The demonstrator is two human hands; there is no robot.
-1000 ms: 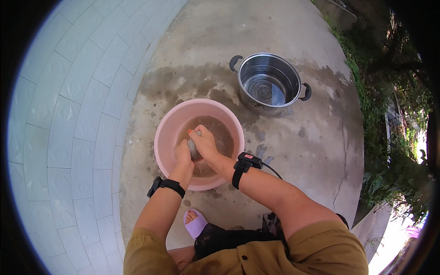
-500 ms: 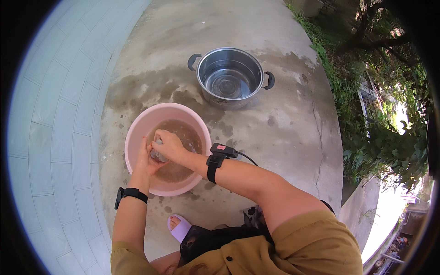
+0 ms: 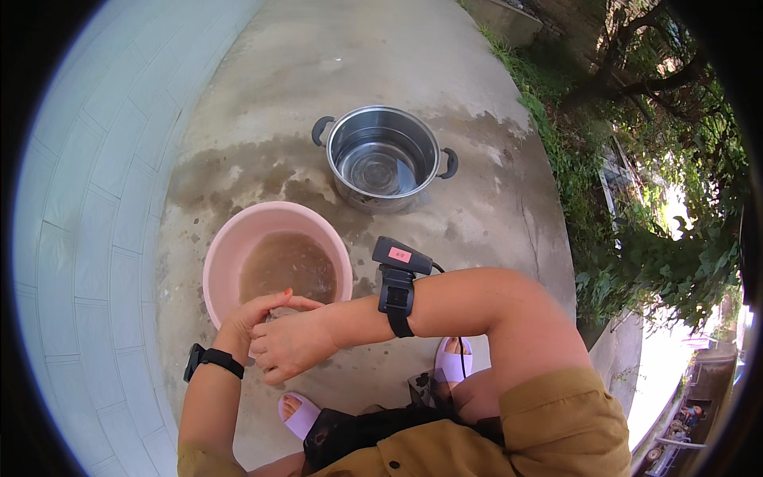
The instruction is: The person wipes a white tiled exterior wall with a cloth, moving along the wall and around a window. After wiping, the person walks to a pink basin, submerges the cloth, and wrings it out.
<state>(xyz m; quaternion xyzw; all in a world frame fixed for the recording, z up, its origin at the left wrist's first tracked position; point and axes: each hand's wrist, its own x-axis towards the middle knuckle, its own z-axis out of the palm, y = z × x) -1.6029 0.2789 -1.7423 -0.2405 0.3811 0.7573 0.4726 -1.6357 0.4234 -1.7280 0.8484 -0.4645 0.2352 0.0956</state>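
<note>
My left hand [image 3: 253, 312] and my right hand [image 3: 292, 346] are together over the near rim of a pink basin [image 3: 216, 274]. Between them is a small, pale, see-through thing [image 3: 281, 312], mostly covered by my fingers, so its kind does not show. The left hand is closed about it from the far left side, with thumb and fingers bent over it. My right hand lies across it from the near side, its fingers curled. Murky brown water [image 3: 288, 266] stands in the basin just beyond my hands.
A steel pot [image 3: 381, 199] with two black handles stands beyond the basin to the right, with clear liquid in it. The concrete floor [image 3: 493, 238] has wet patches. A pale tiled wall [image 3: 95, 262] runs along the left; greenery [image 3: 636, 238] borders the right.
Both hands have come up out of the basin toward me, to its near rim, still together on the pale thing. My right elbow has swung outward and up. The view has shifted slightly.
</note>
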